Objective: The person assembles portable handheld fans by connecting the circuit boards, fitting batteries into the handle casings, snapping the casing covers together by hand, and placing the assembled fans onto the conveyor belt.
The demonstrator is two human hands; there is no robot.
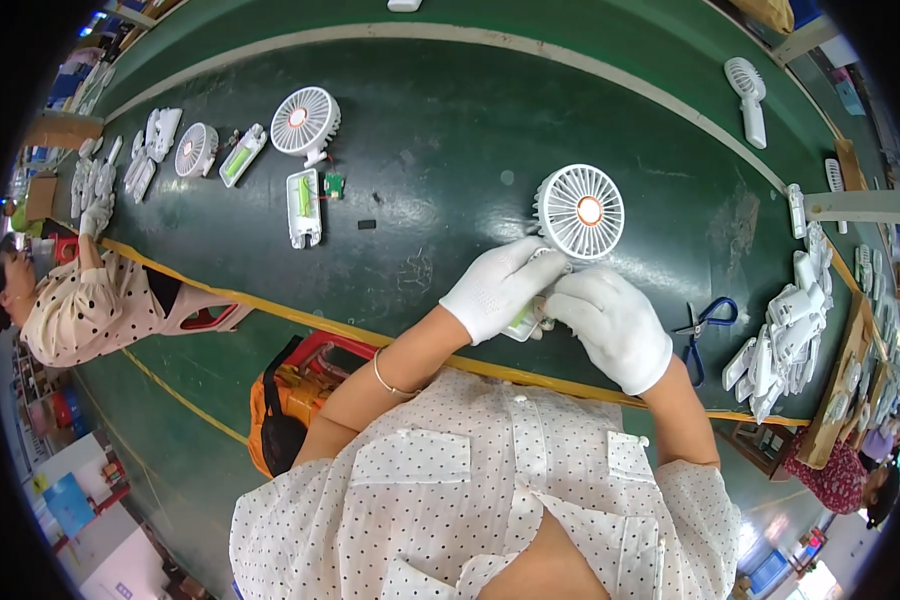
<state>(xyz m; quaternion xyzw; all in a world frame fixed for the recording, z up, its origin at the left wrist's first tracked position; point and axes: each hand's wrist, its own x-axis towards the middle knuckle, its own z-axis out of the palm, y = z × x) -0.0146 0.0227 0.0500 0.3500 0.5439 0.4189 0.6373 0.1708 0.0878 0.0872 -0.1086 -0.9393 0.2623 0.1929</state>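
A white handheld fan [570, 225] lies on the green bench in front of me, its round grille facing up with an orange ring at the hub. My left hand [502, 290], in a white glove, is closed round the fan's neck just below the grille. Close beside it, my gloved right hand [615, 325] has its fingers bent in at the fan's handle; what its fingertips pinch is hidden. Below the hands, part of an opened white handle casing [520, 325] shows a green piece inside. Blue-handled pliers [708, 322] lie to the right of my right hand.
At the right lies a pile of white casing parts [785, 325]. Farther left are another fan head [306, 122], an open casing with a green battery [304, 208], a green circuit board [334, 186] and a small black piece [368, 225]. A co-worker [90, 300] sits at the left.
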